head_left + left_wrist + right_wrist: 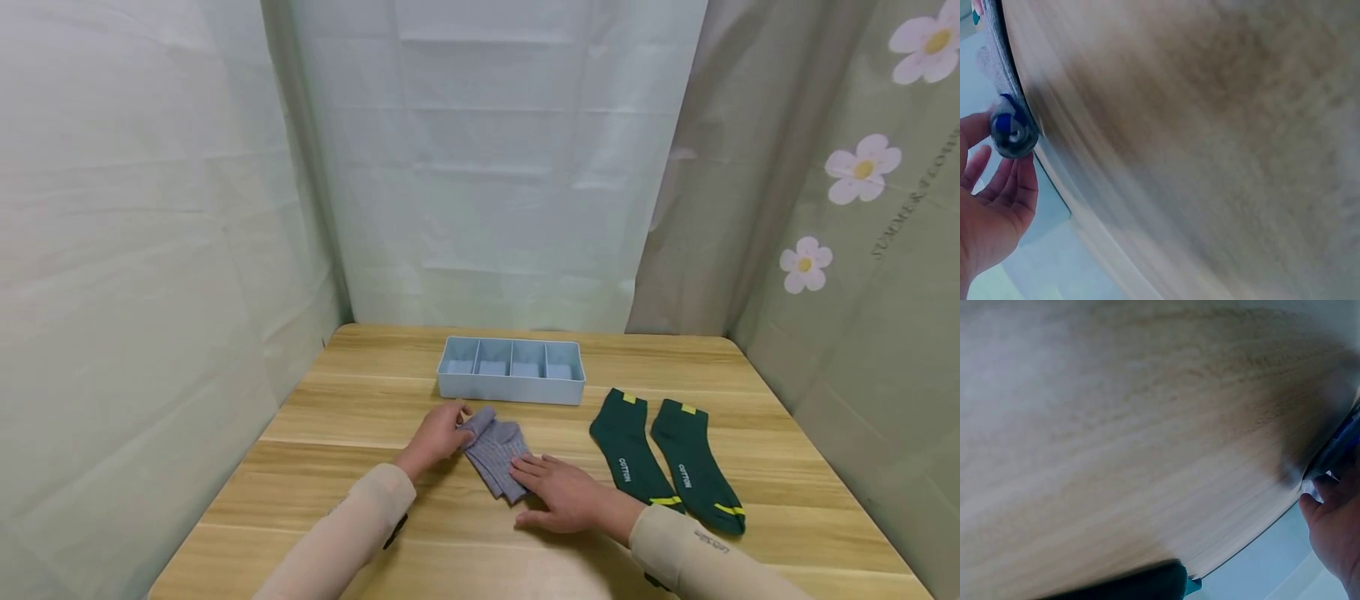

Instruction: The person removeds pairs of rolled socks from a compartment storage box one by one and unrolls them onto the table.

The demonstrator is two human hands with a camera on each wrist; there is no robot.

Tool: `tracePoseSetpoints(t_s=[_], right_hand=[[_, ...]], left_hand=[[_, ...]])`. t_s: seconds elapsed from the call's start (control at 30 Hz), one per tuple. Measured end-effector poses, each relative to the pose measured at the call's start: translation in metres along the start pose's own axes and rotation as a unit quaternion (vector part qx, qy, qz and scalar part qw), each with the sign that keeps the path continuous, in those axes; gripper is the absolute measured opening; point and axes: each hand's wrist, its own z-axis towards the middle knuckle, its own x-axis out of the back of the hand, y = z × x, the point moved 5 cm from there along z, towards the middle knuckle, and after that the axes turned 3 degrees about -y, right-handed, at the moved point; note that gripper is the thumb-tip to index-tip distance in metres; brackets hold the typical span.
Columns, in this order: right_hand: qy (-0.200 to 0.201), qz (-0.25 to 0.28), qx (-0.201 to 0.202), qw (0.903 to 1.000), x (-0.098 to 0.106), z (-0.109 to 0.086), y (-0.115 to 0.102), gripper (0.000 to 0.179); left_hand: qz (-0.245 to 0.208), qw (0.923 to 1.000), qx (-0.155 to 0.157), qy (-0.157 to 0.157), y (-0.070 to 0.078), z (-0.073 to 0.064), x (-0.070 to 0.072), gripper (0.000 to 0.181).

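A pair of grey ribbed socks [498, 458] lies stacked on the wooden table, its left end turned into a small roll. My left hand [438, 433] pinches that rolled end between thumb and fingers. In the left wrist view the sock roll [1015, 134] shows its coiled end with a patch of blue inside. My right hand [561, 493] lies palm down with fingers extended, its fingertips resting on the right part of the socks. The right wrist view catches this right hand [1338, 534] at its edge, beside the dark underside of the sock fabric.
Behind the socks stands a light blue box [510, 387] with several compartments in a row. Two dark green socks [630, 446] with yellow marks and the word COTTON lie flat to the right. Curtains [487, 167] enclose the table [315, 467] at the back and sides.
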Motion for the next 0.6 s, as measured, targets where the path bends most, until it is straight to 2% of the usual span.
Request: tracePoseSetpoints(t_s=[0.13,0.23,0.33,0.43,0.6], right_hand=[[0.004,-0.001,0.005,1.0,0.001,-0.001,0.0,0.078],[0.007,-0.003,0.008,0.9999,0.0,-0.001,0.0,0.079],[0.01,-0.006,0.013,0.9998,0.0,-0.001,0.0,0.08],[0.009,-0.008,0.018,0.9998,0.001,-0.001,0.001,0.079],[0.008,-0.009,0.028,0.9995,0.004,-0.002,0.004,0.075]], left_hand=[[0.028,0.999,-0.036,0.003,0.005,0.001,-0.001,0.013],[0.041,0.9982,-0.043,-0.008,0.007,0.002,-0.003,0.017],[0.036,0.9988,-0.033,-0.009,0.004,0.002,-0.004,0.021],[0.022,0.9996,-0.014,0.003,-0.003,0.001,0.001,0.016],[-0.015,0.9984,0.054,0.01,-0.018,-0.001,0.011,0.014]])
